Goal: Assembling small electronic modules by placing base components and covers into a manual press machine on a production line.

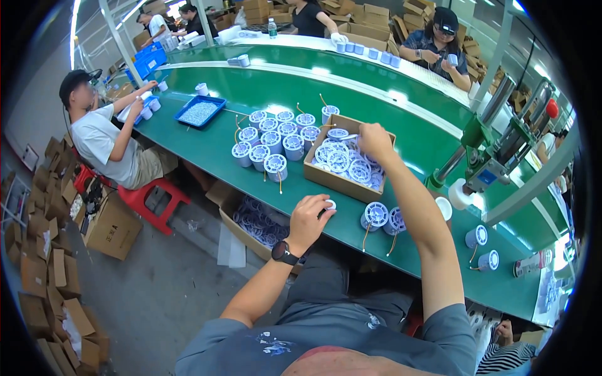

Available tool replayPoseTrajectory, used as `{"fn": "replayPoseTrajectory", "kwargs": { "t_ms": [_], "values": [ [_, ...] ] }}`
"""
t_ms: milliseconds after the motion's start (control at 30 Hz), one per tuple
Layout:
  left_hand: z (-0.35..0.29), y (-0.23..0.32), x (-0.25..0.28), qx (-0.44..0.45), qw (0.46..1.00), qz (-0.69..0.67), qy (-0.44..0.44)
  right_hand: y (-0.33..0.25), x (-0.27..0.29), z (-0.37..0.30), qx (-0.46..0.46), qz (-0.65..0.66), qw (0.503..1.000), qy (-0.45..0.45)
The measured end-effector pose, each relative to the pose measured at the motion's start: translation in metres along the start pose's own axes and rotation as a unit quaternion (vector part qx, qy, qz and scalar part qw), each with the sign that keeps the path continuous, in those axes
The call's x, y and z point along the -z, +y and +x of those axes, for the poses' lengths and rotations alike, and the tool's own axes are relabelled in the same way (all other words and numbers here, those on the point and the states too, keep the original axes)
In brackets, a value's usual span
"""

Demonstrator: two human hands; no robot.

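Note:
My left hand (305,220), a dark watch on its wrist, is closed at the table's front edge. Between its thumb and fingers sits a small white round piece (330,204), mostly hidden by the fingers. My right hand (375,141) reaches over an open cardboard box (343,187) with its fingers curled together. A thin white part shows beside its fingertips; whether it is gripped cannot be made out. Inside the box lie many white spoked plastic rings (338,160). Left of it stand several white cylindrical housings (275,167) with thin wires. Two more housings (375,216) stand under my right forearm.
A green bench press with a red knob (551,107) rises at the right. A blue tray of small white pieces (200,111) lies to the left, near a seated co-worker (113,138). Below the table edge stands a carton of rings (251,235). A conveyor runs behind.

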State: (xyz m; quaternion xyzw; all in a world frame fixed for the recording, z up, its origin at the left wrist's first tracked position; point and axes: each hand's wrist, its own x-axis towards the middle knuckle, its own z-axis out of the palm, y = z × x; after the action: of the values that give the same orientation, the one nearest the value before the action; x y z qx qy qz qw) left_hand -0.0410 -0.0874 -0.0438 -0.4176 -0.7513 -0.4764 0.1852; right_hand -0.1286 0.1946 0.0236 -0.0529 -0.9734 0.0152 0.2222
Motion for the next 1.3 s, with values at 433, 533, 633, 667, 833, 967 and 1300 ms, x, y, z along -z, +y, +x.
{"fn": "replayPoseTrajectory", "kwargs": {
  "t_ms": [433, 533, 633, 667, 833, 967, 1300],
  "values": [
    [0.006, 0.005, 0.006, 0.145, 0.988, -0.059, 0.011, -0.027, 0.133, -0.209, -0.052, 0.294, 0.94, 0.166],
    [0.032, 0.048, -0.012, 0.072, 0.989, -0.125, -0.02, -0.017, 0.11, -0.284, -0.092, 0.246, 0.951, 0.163],
    [0.037, 0.066, -0.025, 0.029, 0.989, -0.137, -0.052, -0.017, 0.102, -0.316, -0.134, 0.205, 0.959, 0.14],
    [0.044, 0.068, -0.031, 0.014, 0.988, -0.133, -0.071, -0.016, 0.1, -0.32, -0.135, 0.169, 0.967, 0.138],
    [0.038, 0.066, -0.043, 0.002, 0.984, -0.131, -0.121, -0.018, 0.1, -0.331, -0.129, 0.095, 0.981, 0.106],
    [0.035, 0.067, -0.047, 0.025, 0.981, -0.146, -0.122, -0.025, 0.105, -0.331, -0.125, 0.076, 0.983, 0.114],
    [0.035, 0.06, -0.048, 0.004, 0.981, -0.143, -0.133, -0.026, 0.105, -0.297, -0.158, 0.303, 0.921, 0.189]
  ]
}}
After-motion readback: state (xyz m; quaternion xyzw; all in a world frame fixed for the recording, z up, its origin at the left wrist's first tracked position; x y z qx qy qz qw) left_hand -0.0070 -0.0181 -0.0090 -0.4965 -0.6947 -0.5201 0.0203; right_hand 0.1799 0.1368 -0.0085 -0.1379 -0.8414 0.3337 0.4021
